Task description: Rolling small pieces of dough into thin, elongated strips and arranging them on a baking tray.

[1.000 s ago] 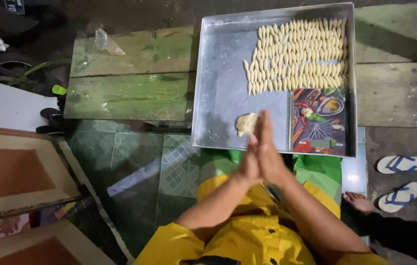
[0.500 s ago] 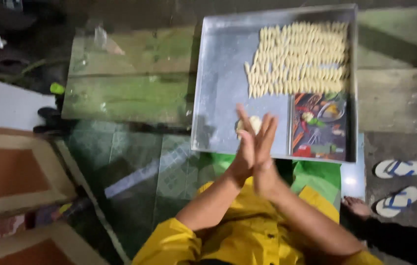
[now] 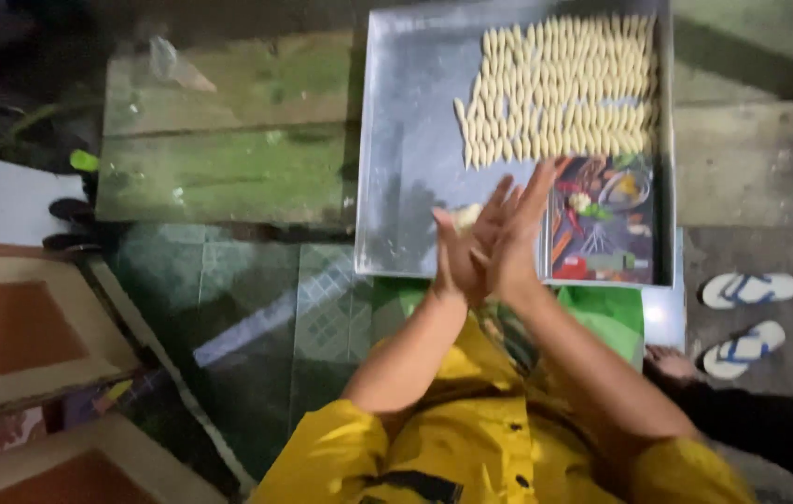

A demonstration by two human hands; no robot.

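My left hand (image 3: 457, 259) and my right hand (image 3: 520, 229) are pressed palm to palm, fingers straight, just above the near edge of a square metal tray (image 3: 406, 131). The right hand's fingers reach further forward than the left's. Anything between the palms is hidden. A small lump of pale dough (image 3: 467, 216) lies on the tray right behind my left fingertips. Several rows of small shaped dough pieces (image 3: 560, 84) fill the tray's far right part. A colourful printed sheet (image 3: 606, 224) lies in the tray's near right corner, beside my right hand.
The tray rests on a worn green wooden bench (image 3: 229, 140). I wear a yellow top (image 3: 471, 448), with green cloth (image 3: 611, 313) over my lap. A pair of white sandals (image 3: 742, 313) lies on the floor at right, a bare foot (image 3: 667, 359) nearby. Tiled floor (image 3: 257, 308) is at left.
My palms have slid against each other: the right hand has moved forward and tilted to the right, over the printed sheet's edge. The hands have stayed pressed together.
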